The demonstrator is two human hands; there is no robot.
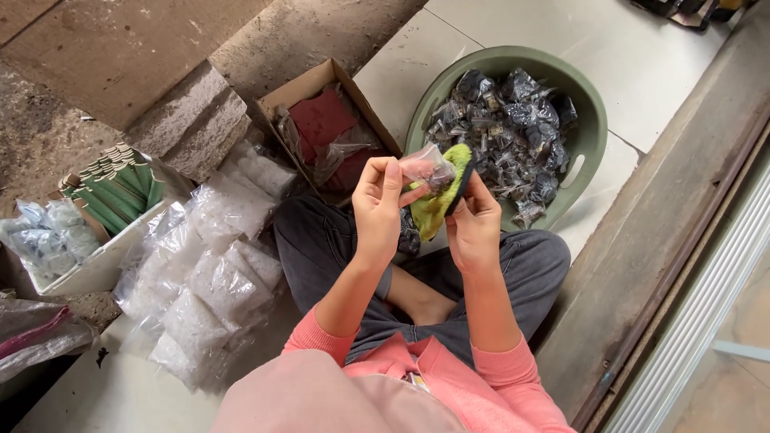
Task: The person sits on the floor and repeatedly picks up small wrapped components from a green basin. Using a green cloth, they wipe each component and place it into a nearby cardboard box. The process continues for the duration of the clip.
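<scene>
Both forearms are rising from pink sleeves, elbows bent, wrists meeting in front of the chest above crossed legs. Left hand (pixel 378 210) is showing its back to the camera, fingers curling, thumb and forefinger pinching. Right hand (pixel 475 226) is sitting just beside it, fingers folding inward in a grip, thumb pressing on top.

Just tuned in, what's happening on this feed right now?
A person sits cross-legged on the floor. The left hand pinches a small clear plastic bag, and the right hand holds a yellow-green fuzzy pad against it. Ahead sits a green basin full of small packed dark items, beside an open cardboard box. Piles of clear bags lie at the person's left.
</scene>
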